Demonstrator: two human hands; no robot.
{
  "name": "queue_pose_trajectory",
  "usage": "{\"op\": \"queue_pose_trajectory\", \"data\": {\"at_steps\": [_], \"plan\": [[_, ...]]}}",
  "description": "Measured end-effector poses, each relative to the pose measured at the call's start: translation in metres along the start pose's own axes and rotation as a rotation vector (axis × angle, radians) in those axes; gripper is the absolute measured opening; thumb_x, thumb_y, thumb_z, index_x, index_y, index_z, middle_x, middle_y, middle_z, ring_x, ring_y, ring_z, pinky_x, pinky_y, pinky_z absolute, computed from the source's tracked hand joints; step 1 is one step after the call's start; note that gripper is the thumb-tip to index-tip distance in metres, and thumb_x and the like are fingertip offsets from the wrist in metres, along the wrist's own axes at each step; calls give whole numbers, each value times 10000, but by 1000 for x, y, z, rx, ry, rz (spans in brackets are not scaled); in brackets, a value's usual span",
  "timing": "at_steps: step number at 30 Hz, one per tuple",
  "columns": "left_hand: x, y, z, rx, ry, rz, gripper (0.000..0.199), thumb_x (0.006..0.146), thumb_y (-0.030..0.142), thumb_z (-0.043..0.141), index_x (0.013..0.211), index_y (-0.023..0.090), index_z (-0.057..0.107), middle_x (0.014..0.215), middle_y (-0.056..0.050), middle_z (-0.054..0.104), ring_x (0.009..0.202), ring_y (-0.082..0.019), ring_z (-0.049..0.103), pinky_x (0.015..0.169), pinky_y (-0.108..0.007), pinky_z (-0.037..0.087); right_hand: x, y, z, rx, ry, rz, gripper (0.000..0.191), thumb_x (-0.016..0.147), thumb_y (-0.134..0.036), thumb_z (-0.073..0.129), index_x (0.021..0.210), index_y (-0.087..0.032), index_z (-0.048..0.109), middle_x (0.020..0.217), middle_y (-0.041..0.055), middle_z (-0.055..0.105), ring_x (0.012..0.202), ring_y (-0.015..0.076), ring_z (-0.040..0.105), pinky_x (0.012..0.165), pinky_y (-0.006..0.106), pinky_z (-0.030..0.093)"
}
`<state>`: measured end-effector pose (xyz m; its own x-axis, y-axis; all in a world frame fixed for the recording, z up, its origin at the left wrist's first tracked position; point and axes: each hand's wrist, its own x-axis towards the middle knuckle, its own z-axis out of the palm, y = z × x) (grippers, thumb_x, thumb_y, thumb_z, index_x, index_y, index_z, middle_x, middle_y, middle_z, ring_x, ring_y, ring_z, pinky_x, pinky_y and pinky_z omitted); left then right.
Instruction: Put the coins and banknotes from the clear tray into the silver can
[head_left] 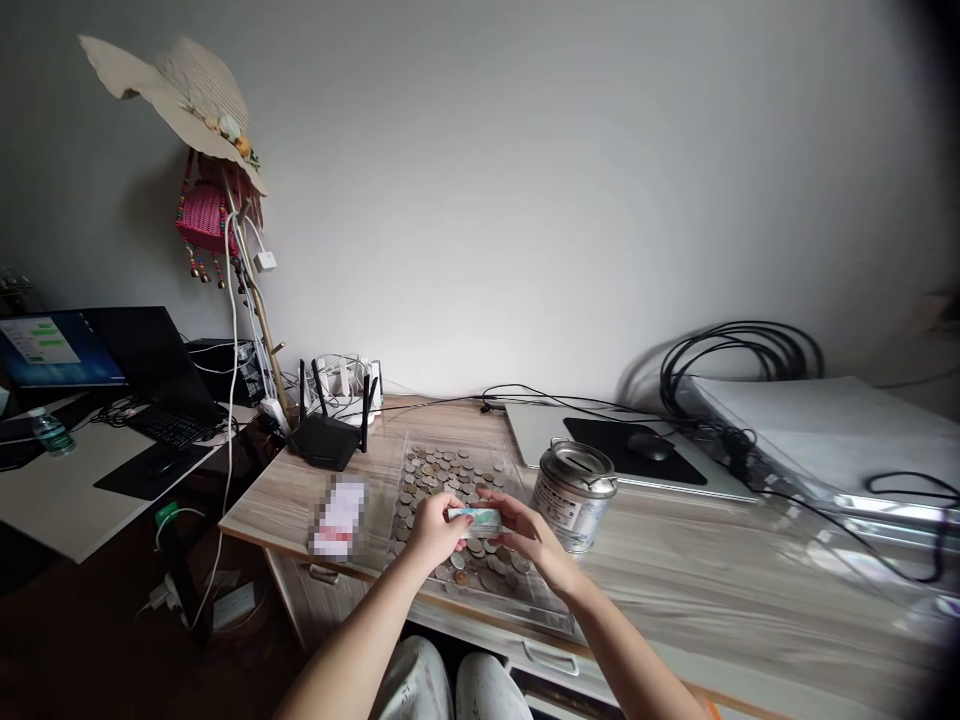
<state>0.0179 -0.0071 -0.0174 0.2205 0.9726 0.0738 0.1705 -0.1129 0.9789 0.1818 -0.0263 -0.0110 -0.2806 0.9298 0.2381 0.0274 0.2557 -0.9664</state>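
Between my hands is a small whitish-green folded item (480, 519), possibly a banknote, held level above a clear tray (400, 480) of scattered coins (459, 468). My left hand (435, 530) is closed, pinching its left end with thumb and fingers. Around the right end are the fingers of my right hand (529, 535), thumb and fingertips closed on it. A metal tin (574, 495) with a slotted lid and wire handle stands just right of the tray, near my right hand. Coins directly under my hands are hidden.
A blurred-out flat item (339, 517) lies left of the tray. Behind it stands a black router (328, 440). At the back right are a mouse (649, 445) on a black pad, coiled black cables (739, 345) and white sheets. The desk's front edge is close to my knees.
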Motion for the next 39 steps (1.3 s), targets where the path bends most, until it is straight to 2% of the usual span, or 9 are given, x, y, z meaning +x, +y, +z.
{"op": "queue_pose_trajectory", "data": {"at_steps": [2, 6, 9, 12, 17, 21, 27, 34, 39], "plan": [[-1, 1, 1, 10, -7, 11, 239, 682, 366, 588, 726, 140, 527, 527, 30, 531, 409, -91, 532, 349, -173, 394, 1, 3, 0, -23, 5, 54, 453, 673, -342, 588, 1083, -157, 540, 845, 63, 619, 705, 163, 561, 577, 270, 463], [-1, 2, 2, -12, -119, -76, 366, 719, 497, 506, 688, 133, 504, 486, 17, 530, 362, -96, 519, 313, -166, 351, 3, 16, 0, -140, 62, 87, 316, 669, -419, 596, 812, -138, 576, 580, -2, 550, 478, 103, 471, 456, 231, 386], [-1, 4, 1, -97, -214, -175, 454, 759, 569, 387, 684, 132, 484, 486, 3, 542, 331, -94, 506, 306, -176, 351, 2, 19, -1, -161, 134, 38, 293, 678, -431, 581, 755, -149, 562, 616, 14, 570, 500, 111, 485, 471, 236, 394], [-1, 7, -1, -156, -237, -199, 377, 716, 508, 513, 693, 132, 488, 483, 26, 528, 335, -84, 502, 320, -174, 366, -1, 13, 0, -215, 145, -26, 253, 679, -388, 576, 760, -148, 579, 698, 48, 603, 593, 137, 527, 536, 249, 426], [-1, 7, -1, -172, -176, -156, 288, 677, 400, 603, 703, 143, 474, 480, 45, 522, 354, -84, 513, 336, -171, 379, -1, 2, 1, -181, 75, 11, 392, 687, -353, 567, 1025, -157, 541, 861, 70, 619, 697, 162, 573, 591, 266, 453], [-1, 3, 0, -156, -175, -94, 304, 643, 390, 639, 693, 141, 473, 511, 38, 541, 368, -83, 525, 342, -167, 382, 5, 9, -1, -77, 22, 142, 337, 646, -410, 617, 836, -133, 592, 702, 44, 610, 583, 141, 557, 514, 247, 425], [0, 2, 2, -144, -182, -136, 321, 686, 438, 583, 703, 126, 509, 512, 9, 567, 398, -99, 552, 360, -176, 385, 5, 14, -2, -22, 80, 148, 310, 556, -415, 694, 636, -140, 576, 469, -18, 526, 429, 91, 454, 432, 224, 366], [1, 3, 0, -236, -94, 1, 339, 686, 481, 556, 709, 149, 490, 544, 2, 589, 468, -129, 595, 407, -192, 413, 3, -8, 12, 240, 211, 219, 426, 514, -429, 722, 817, -161, 586, 695, 33, 619, 583, 137, 566, 533, 248, 450], [-3, 4, -2, -199, -127, 65, 296, 731, 460, 515, 759, 167, 483, 638, -14, 615, 516, -133, 600, 455, -220, 435, 2, -24, 29, -195, 290, 131, 335, 551, -445, 679, 707, -164, 585, 592, 36, 606, 528, 158, 549, 490, 262, 431]]}}
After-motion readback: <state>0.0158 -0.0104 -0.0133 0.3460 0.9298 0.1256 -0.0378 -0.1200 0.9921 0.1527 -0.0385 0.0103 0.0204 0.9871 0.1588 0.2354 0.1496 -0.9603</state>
